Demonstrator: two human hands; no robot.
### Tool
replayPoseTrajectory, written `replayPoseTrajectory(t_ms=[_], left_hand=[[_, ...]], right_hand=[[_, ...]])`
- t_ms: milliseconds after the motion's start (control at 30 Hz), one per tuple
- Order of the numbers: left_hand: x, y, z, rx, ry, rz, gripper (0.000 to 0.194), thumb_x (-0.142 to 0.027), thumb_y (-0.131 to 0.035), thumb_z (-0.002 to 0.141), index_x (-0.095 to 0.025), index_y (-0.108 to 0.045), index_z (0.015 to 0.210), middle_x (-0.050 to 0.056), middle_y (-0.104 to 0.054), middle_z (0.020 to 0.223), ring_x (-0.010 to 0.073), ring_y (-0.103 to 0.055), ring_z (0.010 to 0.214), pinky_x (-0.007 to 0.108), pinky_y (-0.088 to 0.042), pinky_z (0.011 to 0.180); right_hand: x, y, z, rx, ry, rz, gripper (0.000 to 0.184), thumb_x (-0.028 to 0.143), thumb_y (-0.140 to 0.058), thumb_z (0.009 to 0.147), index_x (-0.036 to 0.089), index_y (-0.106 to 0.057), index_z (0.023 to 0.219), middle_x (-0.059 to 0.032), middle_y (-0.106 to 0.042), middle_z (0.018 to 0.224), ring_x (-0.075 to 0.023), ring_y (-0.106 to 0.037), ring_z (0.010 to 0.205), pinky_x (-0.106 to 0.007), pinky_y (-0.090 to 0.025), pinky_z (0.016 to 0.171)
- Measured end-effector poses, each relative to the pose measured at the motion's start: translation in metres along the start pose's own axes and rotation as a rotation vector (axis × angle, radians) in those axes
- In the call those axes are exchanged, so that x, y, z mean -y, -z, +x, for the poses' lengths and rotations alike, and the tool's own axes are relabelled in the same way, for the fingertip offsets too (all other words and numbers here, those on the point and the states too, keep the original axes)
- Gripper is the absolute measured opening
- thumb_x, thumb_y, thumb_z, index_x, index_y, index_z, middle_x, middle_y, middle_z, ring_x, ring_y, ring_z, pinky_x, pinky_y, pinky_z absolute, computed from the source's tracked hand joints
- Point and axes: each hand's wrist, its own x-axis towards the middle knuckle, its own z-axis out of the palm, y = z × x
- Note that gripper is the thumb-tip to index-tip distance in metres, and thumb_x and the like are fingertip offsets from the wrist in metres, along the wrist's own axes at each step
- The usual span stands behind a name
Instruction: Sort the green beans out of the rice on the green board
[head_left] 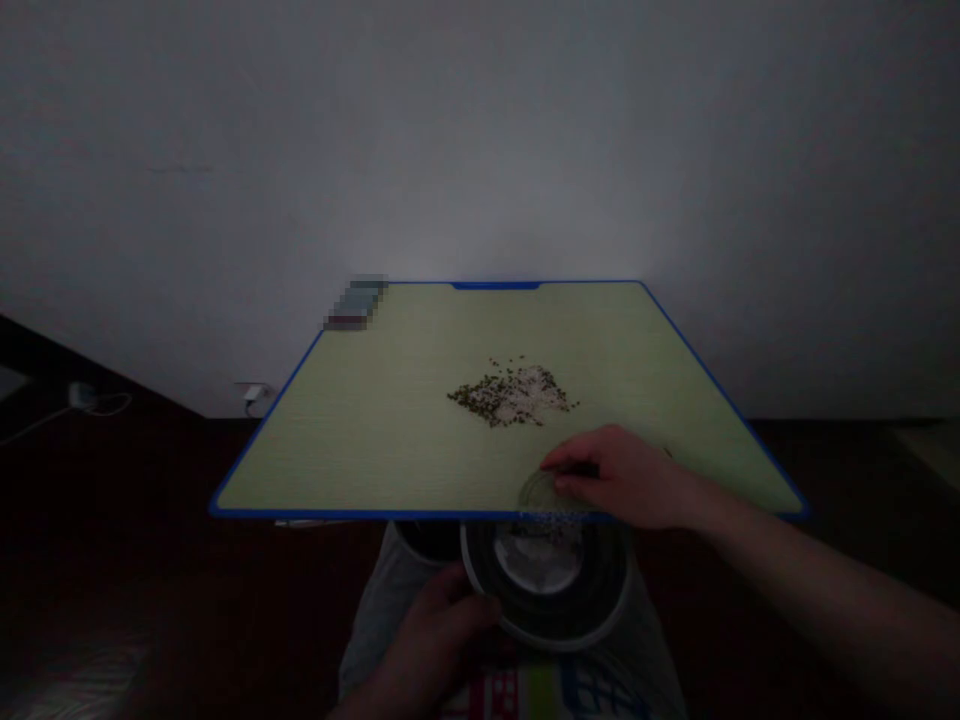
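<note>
My left hand (450,620) grips the near left rim of a round bowl (559,635), which it holds below the table's front edge, over my lap. My right hand (622,475) pinches a clear round dish or lid (536,492) at the table's near edge, above the bowl. Small pale and dark grains (551,518) show at the edge under the dish, and some seem to be dropping into the bowl. Farther back on the tabletop lies a loose pile of dark green beans and pale, rice-like grains (517,393), mixed together.
The pale green folding table (390,440) has a blue rim and stands near a plain wall. A blurred flat object (356,302) lies at its far left corner. Plugs and cords (255,393) are at the wall on the left. A second dark container (427,540) shows between my legs.
</note>
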Motion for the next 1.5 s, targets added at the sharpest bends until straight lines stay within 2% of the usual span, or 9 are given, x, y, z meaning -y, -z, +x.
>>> replayPoseTrajectory(t_ms=[200, 333, 467, 700, 867, 1000, 1167, 1300, 1500], left_hand=[[-0.002, -0.002, -0.002, 0.001, -0.006, -0.024, 0.024, -0.016, -0.068, 0.069, -0.022, -0.068, 0.092, -0.001, -0.079, 0.078, 0.0177, -0.070, 0.061, 0.031, -0.050, 0.064], [-0.004, -0.004, -0.004, -0.003, -0.025, -0.041, 0.021, -0.016, -0.069, 0.069, -0.022, -0.068, 0.089, -0.002, -0.078, 0.072, 0.0171, -0.069, 0.061, 0.030, -0.049, 0.063], [-0.004, -0.004, -0.004, 0.008, -0.039, -0.050, 0.022, -0.016, -0.069, 0.068, -0.021, -0.069, 0.089, -0.002, -0.078, 0.072, 0.0165, -0.068, 0.059, 0.030, -0.048, 0.062], [-0.004, -0.001, -0.005, 0.025, -0.058, -0.062, 0.021, -0.015, -0.068, 0.068, -0.022, -0.070, 0.087, -0.003, -0.078, 0.073, 0.0183, -0.070, 0.062, 0.030, -0.049, 0.061], [-0.004, 0.001, -0.005, 0.026, -0.064, -0.068, 0.024, -0.014, -0.066, 0.069, -0.022, -0.068, 0.091, -0.002, -0.079, 0.078, 0.0209, -0.072, 0.069, 0.031, -0.050, 0.062], [-0.003, 0.002, -0.004, 0.035, -0.052, -0.064, 0.024, -0.014, -0.068, 0.069, -0.021, -0.068, 0.091, -0.002, -0.079, 0.077, 0.0212, -0.072, 0.068, 0.034, -0.052, 0.067], [-0.001, 0.002, -0.003, 0.028, -0.051, -0.060, 0.023, -0.013, -0.067, 0.071, -0.021, -0.067, 0.092, -0.002, -0.079, 0.079, 0.0203, -0.072, 0.069, 0.031, -0.051, 0.063], [-0.002, 0.001, -0.002, 0.025, -0.060, -0.047, 0.025, -0.010, -0.064, 0.073, -0.020, -0.068, 0.095, -0.001, -0.079, 0.080, 0.0204, -0.072, 0.069, 0.032, -0.051, 0.064], [-0.003, -0.003, -0.002, 0.040, -0.068, -0.046, 0.027, -0.010, -0.064, 0.073, -0.020, -0.070, 0.097, 0.001, -0.079, 0.083, 0.0219, -0.072, 0.072, 0.034, -0.051, 0.066]], right_hand=[[-0.004, 0.005, 0.007, 0.067, 0.012, 0.082, 0.024, 0.025, -0.060, 0.080, 0.019, -0.072, 0.100, -0.0029, -0.075, 0.089, -0.0190, -0.068, 0.079, -0.031, -0.052, 0.072], [-0.007, 0.006, 0.025, -0.067, -0.034, 0.103, 0.027, 0.025, -0.062, 0.078, 0.019, -0.070, 0.103, -0.0026, -0.075, 0.086, -0.0183, -0.069, 0.076, -0.030, -0.052, 0.069], [0.000, 0.005, 0.047, -0.236, 0.036, -0.072, 0.026, 0.023, -0.060, 0.079, 0.022, -0.071, 0.103, -0.0027, -0.075, 0.092, -0.0186, -0.068, 0.082, -0.031, -0.051, 0.075], [0.014, 0.001, 0.067, -0.273, 0.061, -0.260, 0.026, 0.022, -0.056, 0.082, 0.021, -0.072, 0.103, -0.0044, -0.075, 0.094, -0.0197, -0.068, 0.084, -0.031, -0.049, 0.075], [0.015, 0.001, 0.065, -0.183, 0.113, -0.255, 0.027, 0.020, -0.057, 0.081, 0.021, -0.072, 0.102, -0.0029, -0.075, 0.089, -0.0176, -0.067, 0.078, -0.029, -0.048, 0.072], [0.015, 0.002, 0.053, -0.069, 0.190, -0.240, 0.027, 0.019, -0.056, 0.082, 0.018, -0.071, 0.104, -0.0045, -0.074, 0.093, -0.0184, -0.067, 0.082, -0.029, -0.047, 0.075], [0.019, 0.001, 0.036, 0.078, 0.244, -0.214, 0.025, 0.017, -0.055, 0.083, 0.019, -0.072, 0.100, -0.0031, -0.074, 0.091, -0.0175, -0.066, 0.081, -0.028, -0.046, 0.073], [0.018, 0.000, 0.024, 0.116, 0.182, -0.132, 0.023, 0.015, -0.056, 0.080, 0.019, -0.071, 0.096, -0.0024, -0.073, 0.088, -0.0167, -0.065, 0.078, -0.027, -0.046, 0.070], [0.004, 0.002, 0.007, 0.075, 0.014, 0.008, 0.019, 0.021, -0.058, 0.080, 0.020, -0.069, 0.095, -0.0024, -0.073, 0.086, -0.0172, -0.065, 0.075, -0.028, -0.049, 0.068]])
